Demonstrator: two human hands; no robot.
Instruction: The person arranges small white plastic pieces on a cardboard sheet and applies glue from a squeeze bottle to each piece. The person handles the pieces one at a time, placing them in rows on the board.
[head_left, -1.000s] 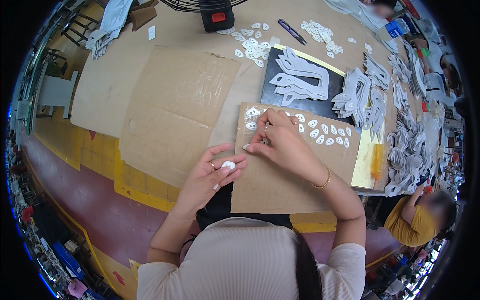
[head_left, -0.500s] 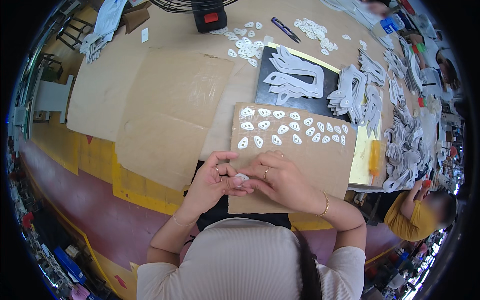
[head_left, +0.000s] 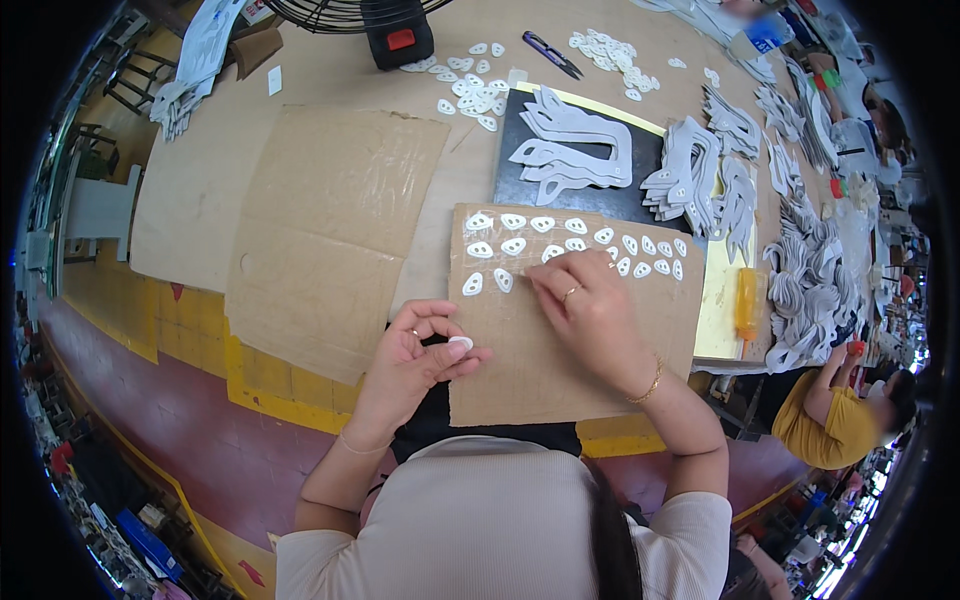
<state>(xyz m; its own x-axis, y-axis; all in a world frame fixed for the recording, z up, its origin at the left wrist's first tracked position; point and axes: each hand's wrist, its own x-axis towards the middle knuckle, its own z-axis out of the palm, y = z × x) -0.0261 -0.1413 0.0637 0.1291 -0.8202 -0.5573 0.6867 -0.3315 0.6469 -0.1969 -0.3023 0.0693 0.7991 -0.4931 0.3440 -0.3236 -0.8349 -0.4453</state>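
Note:
My left hand [head_left: 425, 355] pinches a small white rounded piece [head_left: 461, 343] between thumb and fingers, just off the left edge of a brown cardboard sheet [head_left: 520, 370]. My right hand [head_left: 592, 305] reaches over that sheet with its fingers bent together and the tips down by the rows. Whatever its fingertips may hold is too small to make out. Flat white rounded-triangular pieces with small holes, such as the corner piece [head_left: 479, 222], lie in three rows on the upper part of the sheet. My right hand covers some of the lower rows.
Beyond the sheet, grey cut-out shapes [head_left: 600, 165] lie on a black board [head_left: 512, 150]. More grey stacks [head_left: 810, 280] fill the right side. Loose white pieces [head_left: 480, 95], dark snips [head_left: 552, 54] and a fan's base [head_left: 400, 40] are at the back. An orange-yellow object [head_left: 746, 300] lies right.
My right hand has parted from my left and moved forward and right over the rows. My left hand stays near its place with a white piece. The whole view has shifted slightly.

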